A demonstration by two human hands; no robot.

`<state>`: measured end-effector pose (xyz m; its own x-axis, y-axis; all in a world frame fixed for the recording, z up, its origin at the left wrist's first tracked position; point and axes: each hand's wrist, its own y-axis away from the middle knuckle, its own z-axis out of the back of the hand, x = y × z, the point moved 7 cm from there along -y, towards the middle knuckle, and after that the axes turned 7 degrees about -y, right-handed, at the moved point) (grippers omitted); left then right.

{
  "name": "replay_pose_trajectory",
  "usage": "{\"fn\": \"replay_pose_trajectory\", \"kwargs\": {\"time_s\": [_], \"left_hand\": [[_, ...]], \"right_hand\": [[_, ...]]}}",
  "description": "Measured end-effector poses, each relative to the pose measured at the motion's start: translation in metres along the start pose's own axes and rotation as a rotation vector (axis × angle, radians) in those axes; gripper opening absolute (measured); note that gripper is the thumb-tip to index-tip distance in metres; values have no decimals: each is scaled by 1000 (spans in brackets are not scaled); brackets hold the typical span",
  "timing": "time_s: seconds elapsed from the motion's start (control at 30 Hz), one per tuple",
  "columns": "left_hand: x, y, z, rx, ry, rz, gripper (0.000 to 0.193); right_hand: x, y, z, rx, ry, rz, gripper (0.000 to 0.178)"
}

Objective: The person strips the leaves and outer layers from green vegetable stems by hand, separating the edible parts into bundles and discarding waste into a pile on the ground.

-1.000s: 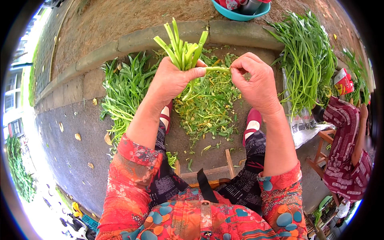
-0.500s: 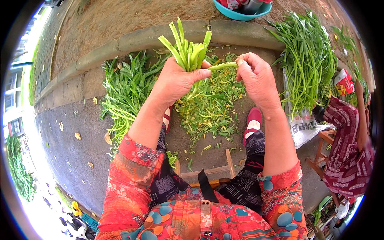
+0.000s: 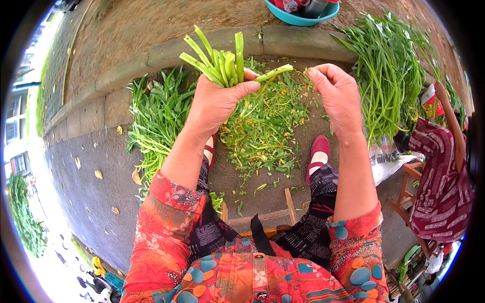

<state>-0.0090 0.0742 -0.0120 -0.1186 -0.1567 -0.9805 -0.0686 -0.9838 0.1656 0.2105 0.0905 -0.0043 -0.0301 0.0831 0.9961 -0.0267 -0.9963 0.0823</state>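
Note:
My left hand [image 3: 214,101] is closed around a bunch of thick green stems [image 3: 222,65] that look like water spinach, cut ends pointing up and away. One stem [image 3: 275,72] sticks out to the right from under the thumb. Just beyond its tip is my right hand [image 3: 336,96], thumb and forefinger pinched on what seems a small green bit of stem. Below both hands, trimmed leaves and yellowed scraps [image 3: 268,136] lie spread on the ground between my shoes.
A heap of leafy greens [image 3: 164,111] lies at the left, another [image 3: 389,76] at the right near a white sack [image 3: 386,164]. Behind runs a stone curb [image 3: 308,43] with a blue basin [image 3: 298,19] beyond. Another person in a maroon patterned garment [image 3: 439,187] is at the right.
My right hand has come away from the sideways stem and moved right. My left hand has shifted slightly left with the bunch. The other person's arm at the right has moved.

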Motion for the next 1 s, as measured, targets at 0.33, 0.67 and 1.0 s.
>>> {"fn": "replay_pose_trajectory", "kwargs": {"time_s": [0.33,0.67,1.0], "left_hand": [[-12,3,-5,-20,-72,-130,13],[-11,6,-10,11,-175,-140,13],[-11,7,-11,27,-282,-157,14]], "right_hand": [[-16,10,-14,169,-360,-356,18],[-26,14,-23,209,-426,-437,15],[-32,16,-23,179,-344,-499,16]]}}
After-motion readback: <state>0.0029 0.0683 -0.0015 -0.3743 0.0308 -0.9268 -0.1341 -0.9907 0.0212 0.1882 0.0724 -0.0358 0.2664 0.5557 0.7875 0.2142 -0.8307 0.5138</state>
